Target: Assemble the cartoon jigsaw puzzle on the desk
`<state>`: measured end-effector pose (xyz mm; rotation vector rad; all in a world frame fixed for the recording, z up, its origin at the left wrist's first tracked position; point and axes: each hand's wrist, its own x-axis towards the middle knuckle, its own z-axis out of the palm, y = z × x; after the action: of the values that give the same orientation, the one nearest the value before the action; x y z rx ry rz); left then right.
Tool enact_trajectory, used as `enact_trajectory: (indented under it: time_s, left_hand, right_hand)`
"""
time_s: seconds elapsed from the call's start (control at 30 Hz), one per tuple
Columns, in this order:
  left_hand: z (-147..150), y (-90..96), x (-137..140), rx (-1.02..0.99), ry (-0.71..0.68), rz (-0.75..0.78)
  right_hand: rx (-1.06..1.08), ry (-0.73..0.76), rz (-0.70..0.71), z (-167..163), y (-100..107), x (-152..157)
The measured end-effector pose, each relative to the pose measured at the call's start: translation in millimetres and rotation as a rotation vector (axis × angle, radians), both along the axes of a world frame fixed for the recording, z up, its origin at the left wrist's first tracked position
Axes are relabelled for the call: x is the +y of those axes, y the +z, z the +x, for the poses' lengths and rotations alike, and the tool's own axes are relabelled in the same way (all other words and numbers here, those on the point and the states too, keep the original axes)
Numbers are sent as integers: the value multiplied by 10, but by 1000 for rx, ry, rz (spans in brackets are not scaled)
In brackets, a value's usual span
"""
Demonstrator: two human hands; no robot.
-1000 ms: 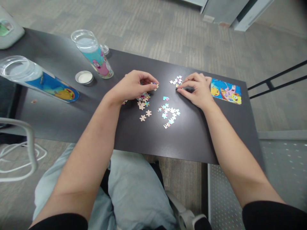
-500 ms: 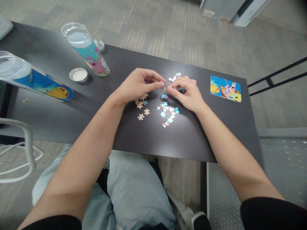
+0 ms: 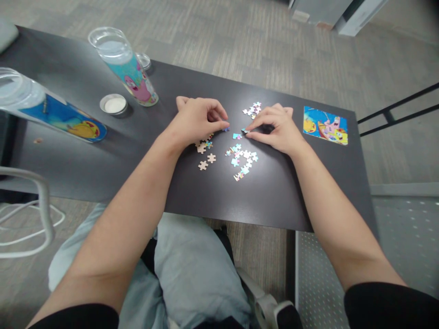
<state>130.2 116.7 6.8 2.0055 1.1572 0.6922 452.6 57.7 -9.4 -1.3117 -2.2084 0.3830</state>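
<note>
Two hands, fingertips together half a second ago, now sit apart above the loose puzzle pieces (image 3: 242, 161): left hand (image 3: 199, 119) and right hand (image 3: 276, 129) each pinch one small piece.

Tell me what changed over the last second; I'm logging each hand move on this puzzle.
Half a second ago both hands' fingertips met over the loose pieces. Now they are apart: the left hand pinches a piece on the table, and the right hand pinches another piece. The tubes, the lid and the picture card stayed put.
</note>
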Motion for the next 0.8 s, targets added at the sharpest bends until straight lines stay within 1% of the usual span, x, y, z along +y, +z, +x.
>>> enact_trajectory:
  time_s: [0.07, 0.13, 0.3, 0.37, 0.47, 0.57, 0.7, 0.8]
  left_hand:
    - [13, 4, -17, 77, -2, 38]
    - [28, -4, -24, 111, 2, 63]
    - [90, -31, -44, 144, 10, 89]
    - [109, -6, -68, 156, -5, 86]
    - [97, 66, -92, 152, 14, 93]
    - [27, 116, -60, 163, 91, 103]
    - [-91, 84, 48, 162, 185, 122]
    - [-136, 62, 91, 96, 207, 120]
  right_hand:
    - [-24, 22, -17, 31, 16, -13]
    - [-38, 20, -30, 33, 25, -22]
    - [-68, -99, -16, -54, -3, -20]
    - [-92, -97, 7, -73, -18, -20]
    - [-134, -58, 12, -54, -16, -31]
    - [-144, 9, -6, -30, -1, -45]
    - [-90, 103, -1, -113, -12, -70]
    - [-79, 167, -57, -235, -16, -106]
